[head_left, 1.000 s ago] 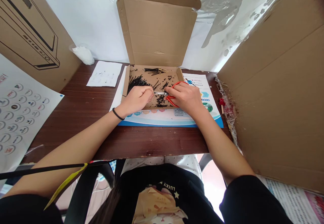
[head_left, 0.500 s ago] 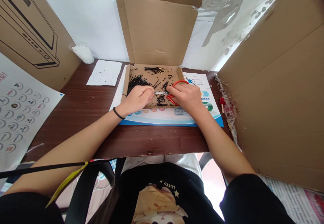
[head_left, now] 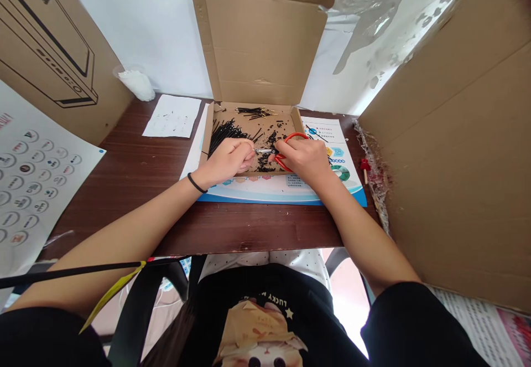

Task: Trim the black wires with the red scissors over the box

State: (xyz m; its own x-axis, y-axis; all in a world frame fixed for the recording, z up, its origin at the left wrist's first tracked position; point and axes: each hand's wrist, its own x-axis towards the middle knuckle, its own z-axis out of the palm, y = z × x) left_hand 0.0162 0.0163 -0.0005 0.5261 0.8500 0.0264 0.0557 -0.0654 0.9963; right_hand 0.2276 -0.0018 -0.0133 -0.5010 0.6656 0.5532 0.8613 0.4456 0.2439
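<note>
The right hand (head_left: 309,159) holds light, stiff-looking scissors (head_left: 269,151) by the loops (head_left: 297,134), the best spot. The left hand (head_left: 233,159) is pressed together, inside hidden.

Near the back edge of the table (head_left: 249,228), a white paper (head_left: 171,115) is lying toward the left, and a white bundle (head_left: 139,85) is resting by the back left corner. A small red-topped stick (head_left: 365,165) is sitting by the right edge (crumpled clear plastic (head_left: 376,181) is running just beside it).

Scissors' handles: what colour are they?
The scissors' handles are orange-red, best seen in the head view.
</note>
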